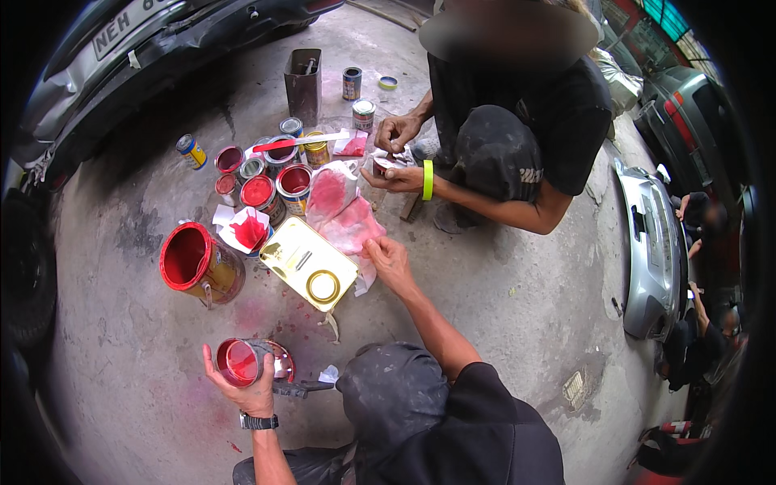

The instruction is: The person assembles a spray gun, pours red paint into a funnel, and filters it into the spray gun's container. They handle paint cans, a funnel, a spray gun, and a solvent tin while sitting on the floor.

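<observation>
At the lower left, my left hand (252,394) is wrapped round a clear cup (239,364) with red paint in it. Just beyond the cup, a shiny metal rim (283,361) smeared with red shows, partly hidden. My right hand (390,263) pinches the edge of a white cloth (353,226) stained red. That cloth lies against the paint cans and beside a gold rectangular can (309,263) with a round cap. To the left stands a large open can (196,260) of red paint.
Several small paint cans (258,191) cluster ahead, with a red-tipped stick (299,142) across them. A co-worker (517,121) crouches opposite, both hands at a small can. A damaged car bumper (170,73) is at the upper left, a silver bumper (651,250) at the right.
</observation>
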